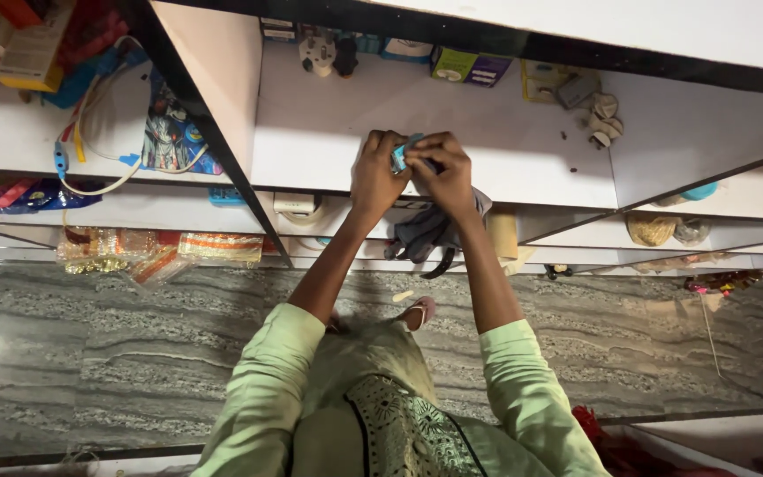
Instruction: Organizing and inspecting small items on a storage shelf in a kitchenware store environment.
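**Both hands pinched on one small blue thing**

Left hand and right hand meeting fingertip to fingertip, both closed on a small blue packet right between them. Held over the white shelf, grey cloth dangling below. Neither hand nearer.

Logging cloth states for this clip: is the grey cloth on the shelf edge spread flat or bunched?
Bunched. The grey cloth hangs crumpled over the white shelf edge, below both hands, which pinch a small blue item.
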